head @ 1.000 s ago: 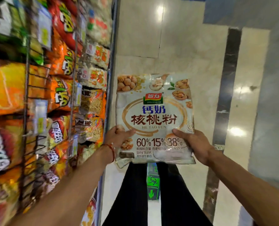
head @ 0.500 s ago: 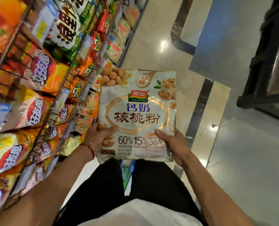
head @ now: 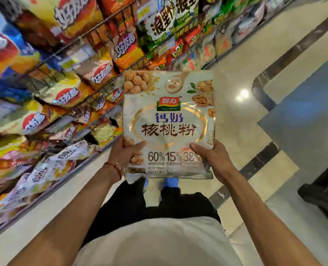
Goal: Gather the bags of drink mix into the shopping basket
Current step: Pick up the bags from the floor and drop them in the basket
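— Where is the bag of drink mix (head: 169, 123)?
— Upright in the air in front of the person, above the floor (head: 245, 121), just right of the snack shelves (head: 63, 93)
— And the hands?
— The left hand (head: 123, 154) grips its lower left corner, the right hand (head: 213, 160) its lower right; thumbs press the printed front, fingers clamped behind it, mostly hidden

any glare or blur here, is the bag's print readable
Head view: print on the bag is sharp and readable, with a sheen; shelf packets at the left edge blur and bend with the wide lens; a light spot glares on the floor.
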A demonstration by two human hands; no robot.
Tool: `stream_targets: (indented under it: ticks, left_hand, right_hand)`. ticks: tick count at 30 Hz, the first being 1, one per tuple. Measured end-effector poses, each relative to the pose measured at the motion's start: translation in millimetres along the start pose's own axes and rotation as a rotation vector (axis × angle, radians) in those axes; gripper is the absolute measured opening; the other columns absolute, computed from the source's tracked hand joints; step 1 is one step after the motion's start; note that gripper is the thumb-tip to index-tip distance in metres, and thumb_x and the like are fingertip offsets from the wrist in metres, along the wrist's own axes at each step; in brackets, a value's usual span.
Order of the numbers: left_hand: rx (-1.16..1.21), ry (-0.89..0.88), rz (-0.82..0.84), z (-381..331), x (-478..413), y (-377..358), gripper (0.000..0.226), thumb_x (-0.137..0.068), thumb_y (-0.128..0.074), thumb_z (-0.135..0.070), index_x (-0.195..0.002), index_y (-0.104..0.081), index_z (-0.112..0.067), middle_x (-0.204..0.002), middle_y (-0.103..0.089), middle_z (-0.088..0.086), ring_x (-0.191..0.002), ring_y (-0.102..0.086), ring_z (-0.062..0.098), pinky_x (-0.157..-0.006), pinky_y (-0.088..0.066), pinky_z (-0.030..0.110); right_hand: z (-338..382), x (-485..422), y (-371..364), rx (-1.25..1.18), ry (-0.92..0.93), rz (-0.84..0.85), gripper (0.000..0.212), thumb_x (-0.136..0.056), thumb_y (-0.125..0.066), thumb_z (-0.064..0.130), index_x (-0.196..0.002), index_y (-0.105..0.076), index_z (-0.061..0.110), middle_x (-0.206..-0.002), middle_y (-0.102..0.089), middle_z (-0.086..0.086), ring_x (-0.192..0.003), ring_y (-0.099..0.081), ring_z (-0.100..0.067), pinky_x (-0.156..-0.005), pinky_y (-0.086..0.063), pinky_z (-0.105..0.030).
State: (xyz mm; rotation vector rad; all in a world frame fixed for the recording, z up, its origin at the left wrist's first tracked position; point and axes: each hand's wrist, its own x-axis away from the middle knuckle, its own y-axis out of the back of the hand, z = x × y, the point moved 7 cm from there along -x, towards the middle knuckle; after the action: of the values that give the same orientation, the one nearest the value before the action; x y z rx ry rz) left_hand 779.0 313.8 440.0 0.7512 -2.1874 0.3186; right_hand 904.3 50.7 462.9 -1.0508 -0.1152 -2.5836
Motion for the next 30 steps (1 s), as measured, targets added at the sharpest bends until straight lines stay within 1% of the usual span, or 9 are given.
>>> stream_targets:
  ticks: [2, 5, 7, 10, 14, 18, 24, 27, 30]
  left_hand:
    - [0.086, -0.016, -0.058, 12.3, 21.3, 16.1, 0.026, -0.086, -0.075, -0.002, -0.081, -0.050, -0.006, -0.061, -0.058, 0.006, -0.057, -0.046, 0.022, -0.043, -0.050, 0.025]
    - [0.196, -0.039, -0.135, 33.2, 48.4, 45.3, 0.034, -0.087, -0.074, 0.000, -0.084, -0.042, -0.013, -0.050, -0.047, 0.000, -0.053, -0.042, 0.021, -0.042, -0.048, 0.026]
    - [0.260, -0.054, -0.177, 49.5, 66.2, 68.6, 0.041, -0.086, -0.074, 0.001, -0.075, -0.037, -0.015, -0.047, -0.041, 0.000, -0.046, -0.039, 0.018, -0.043, -0.043, 0.027]
    - [0.348, -0.058, -0.258, 79.4, 96.7, 108.8, 0.045, -0.085, -0.076, -0.002, -0.073, -0.036, -0.018, -0.057, -0.040, 0.008, -0.042, -0.033, 0.016, -0.045, -0.040, 0.027]
    - [0.452, -0.067, -0.388, 125.6, 143.4, 168.3, 0.035, -0.081, -0.082, -0.008, -0.087, -0.048, -0.014, -0.074, -0.046, 0.015, -0.045, -0.039, 0.017, -0.047, -0.047, 0.028]
    - [0.533, -0.125, -0.528, 176.6, 194.8, 231.2, 0.037, -0.079, -0.084, -0.011, -0.101, -0.054, -0.017, -0.091, -0.057, 0.012, -0.073, -0.060, 0.024, -0.058, -0.057, 0.034]
    - [0.670, -0.171, -0.713, 261.3, 275.4, 329.7, 0.034, -0.081, -0.080, -0.004, -0.096, -0.051, -0.014, -0.089, -0.054, 0.011, -0.077, -0.059, 0.023, -0.054, -0.056, 0.025]
    - [0.723, -0.180, -0.775, 302.2, 313.9, 382.6, 0.038, -0.080, -0.081, -0.006, -0.099, -0.049, -0.016, -0.094, -0.055, 0.010, -0.083, -0.058, 0.026, -0.062, -0.059, 0.033]
    - [0.767, -0.163, -0.854, 341.9, 352.2, 430.4, 0.038, -0.080, -0.082, -0.010, -0.101, -0.051, -0.015, -0.094, -0.060, 0.013, -0.083, -0.064, 0.026, -0.070, -0.061, 0.040]
  right_hand:
    - [4.1, 6.0, -12.1, 0.059, 0.016, 0.075, 0.032, -0.088, -0.077, 0.003, -0.119, -0.070, 0.000, -0.103, -0.080, -0.015, -0.084, -0.079, -0.023, -0.064, -0.061, -0.025]
    - [4.5, 16.4, -40.4, 0.135, 0.025, 0.178, 0.032, -0.088, -0.078, 0.005, -0.119, -0.070, 0.002, -0.103, -0.080, -0.014, -0.090, -0.079, -0.027, -0.068, -0.062, -0.029]
    - [1.5, 24.7, -63.6, 0.195, 0.031, 0.234, 0.029, -0.088, -0.077, 0.005, -0.116, -0.072, 0.002, -0.101, -0.080, -0.014, -0.085, -0.079, -0.025, -0.063, -0.061, -0.026]
    - [-9.1, 40.9, -102.3, 0.291, 0.036, 0.306, 0.026, -0.088, -0.077, 0.005, -0.113, -0.072, 0.001, -0.099, -0.079, -0.017, -0.073, -0.078, -0.020, -0.048, -0.053, -0.019]
    - [-34.6, 69.1, -162.6, 0.408, 0.032, 0.403, 0.027, -0.086, -0.079, 0.006, -0.112, -0.073, 0.002, -0.097, -0.079, -0.018, -0.068, -0.077, -0.019, -0.042, -0.050, -0.019]
    - [-70.3, 108.2, -231.1, 0.516, 0.036, 0.487, 0.024, -0.084, -0.081, 0.006, -0.107, -0.073, 0.002, -0.085, -0.078, -0.015, -0.054, -0.072, -0.014, -0.039, -0.048, -0.020]
    - [-149.7, 180.2, -338.9, 0.585, 0.038, 0.609, 0.034, -0.080, -0.084, 0.005, -0.112, -0.074, 0.004, -0.094, -0.081, -0.013, -0.082, -0.079, -0.029, -0.065, -0.062, -0.034]
    - [-190.4, 220.6, -394.6, 0.616, 0.049, 0.695, 0.038, -0.078, -0.084, 0.002, -0.115, -0.075, 0.005, -0.103, -0.080, -0.015, -0.095, -0.077, -0.036, -0.084, -0.063, -0.046]
    - [-227.4, 260.9, -450.8, 0.662, 0.050, 0.799, 0.041, -0.078, -0.084, 0.003, -0.118, -0.074, 0.004, -0.105, -0.079, -0.017, -0.095, -0.077, -0.037, -0.085, -0.063, -0.048]
